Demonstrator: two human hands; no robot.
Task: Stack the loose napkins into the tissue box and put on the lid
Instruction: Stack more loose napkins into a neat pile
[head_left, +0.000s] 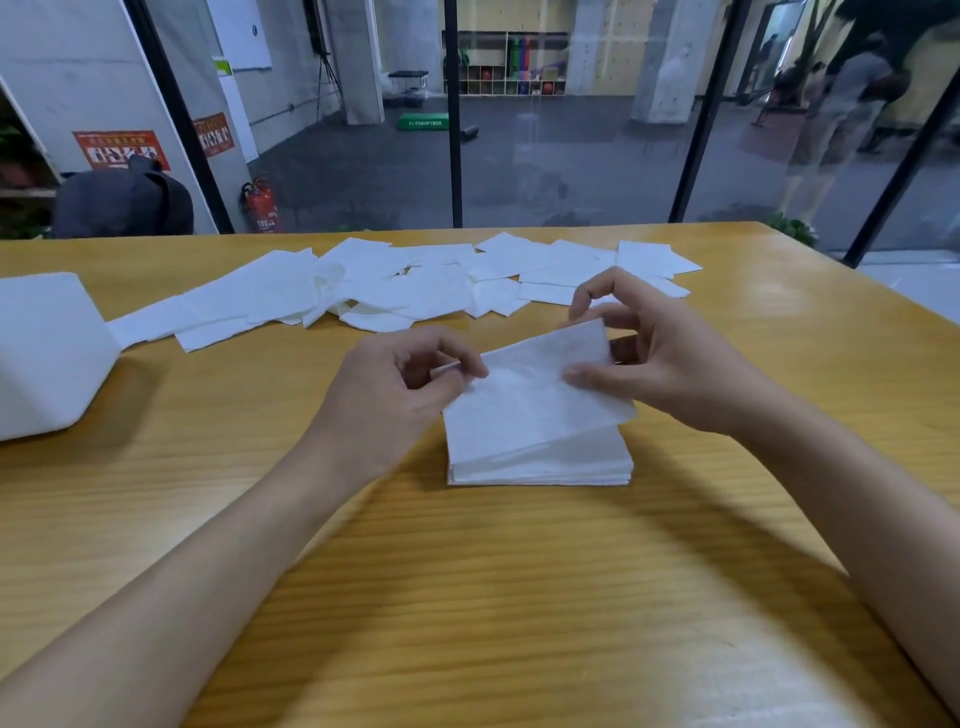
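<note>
The wooden table (467, 597) carries scattered napkins (395, 283), a napkin stack (540, 470), a white box (47, 353).

- The top napkin (535, 395), raised at its far edge, hides the far part of the stack (540, 467) from you.
- Your left hand (410, 384) pinches that napkin's left corner; how many of its curled fingers grip it is unclear.
- Your right hand (660, 358) holds the sheet's right side, its lower fingers partly hidden behind the sheet.
- Beyond the stack, the loose napkins (395, 283) overlap too much to count.
- Left of the stack, the picture's edge cuts off the white box (41, 353); you cannot tell whether it is the body or the lid.
- Far beyond the stack, a standing person (831, 114) is blurred, and the print on the red posters (122, 149) is too small to read.
</note>
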